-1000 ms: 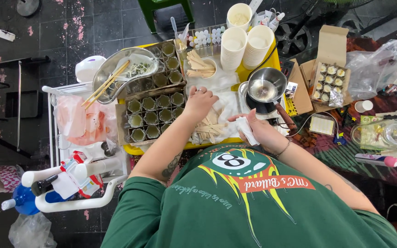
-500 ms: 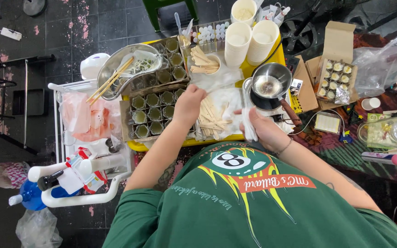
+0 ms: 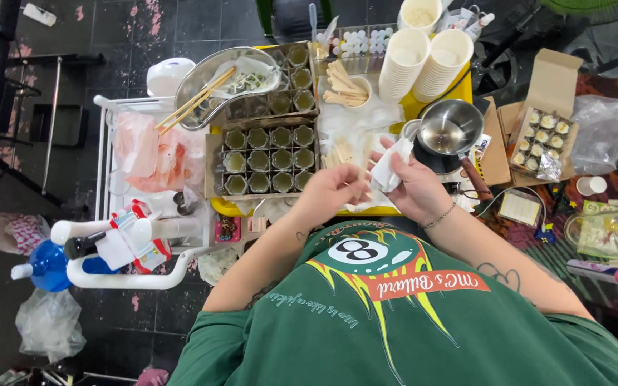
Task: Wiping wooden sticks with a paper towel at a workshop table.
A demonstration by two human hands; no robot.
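My right hand (image 3: 416, 191) holds a small white wrapper (image 3: 389, 170) upright just above the front edge of the yellow table (image 3: 462, 91). My left hand (image 3: 329, 191) is close beside it with fingers curled, fingertips meeting the wrapper's lower end; I cannot tell whether it grips anything. Loose wooden sticks (image 3: 341, 151) lie on white plastic just beyond both hands. A cardboard tray of small dark-filled glass jars (image 3: 266, 159) sits left of my left hand.
A steel pot (image 3: 452, 132) stands to the right of my hands, with stacked white paper cups (image 3: 415, 61) behind it. A metal bowl with chopsticks (image 3: 222, 82) is at back left. An open box of small candles (image 3: 541, 136) is at right. A white cart (image 3: 119, 246) holds bottles at left.
My left hand has drawn back from the pile of wooden sticks toward my right hand. The right hand lifted the white wrapper slightly. The view shifted closer.
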